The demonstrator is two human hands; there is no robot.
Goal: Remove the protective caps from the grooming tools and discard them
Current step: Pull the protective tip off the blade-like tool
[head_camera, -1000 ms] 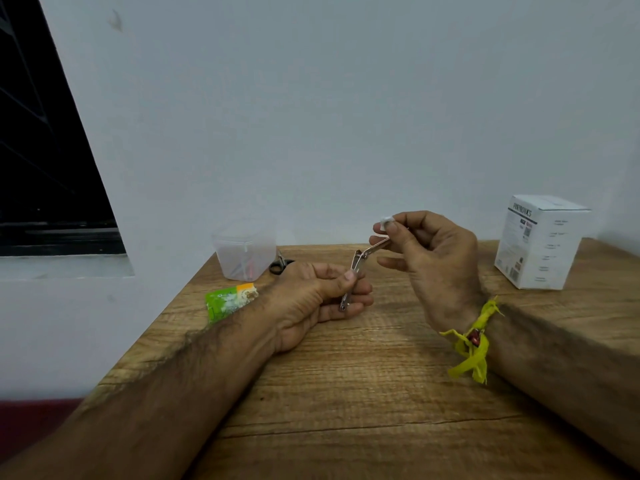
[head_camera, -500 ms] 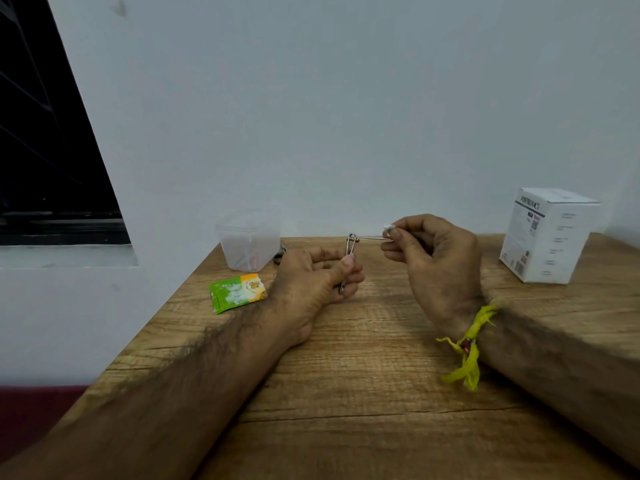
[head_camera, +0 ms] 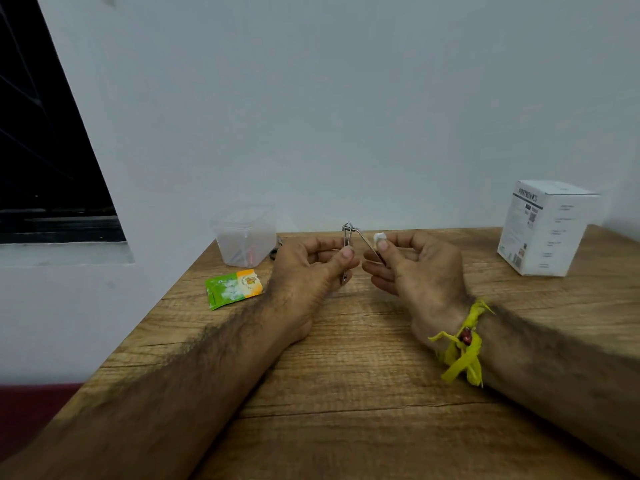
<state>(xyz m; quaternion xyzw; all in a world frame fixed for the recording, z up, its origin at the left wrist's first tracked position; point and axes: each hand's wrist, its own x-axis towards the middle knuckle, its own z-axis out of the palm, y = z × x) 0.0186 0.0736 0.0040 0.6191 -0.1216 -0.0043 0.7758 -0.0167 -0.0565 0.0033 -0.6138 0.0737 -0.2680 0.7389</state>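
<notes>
A small metal nail clipper (head_camera: 346, 237) stands upright, pinched between the thumb and fingers of my left hand (head_camera: 311, 271). Its thin lever or blade (head_camera: 367, 244) is swung out to the right and slants down toward my right hand (head_camera: 415, 268). A small white protective cap (head_camera: 379, 238) sits pinched at my right thumb and forefinger, beside the swung-out blade. I cannot tell whether the cap is on the blade's tip or free of it. Both forearms rest on the wooden table (head_camera: 346, 393).
A clear plastic container (head_camera: 246, 237) with small items inside stands at the back left, a dark tool partly hidden behind it. A green and orange sachet (head_camera: 232, 288) lies left of my left hand. A white carton (head_camera: 547, 226) stands at the back right. The table's left edge runs diagonally.
The swung-out blade has gone from level to slanting downward, and my right hand with the white cap has dropped slightly and come nearer the left hand.
</notes>
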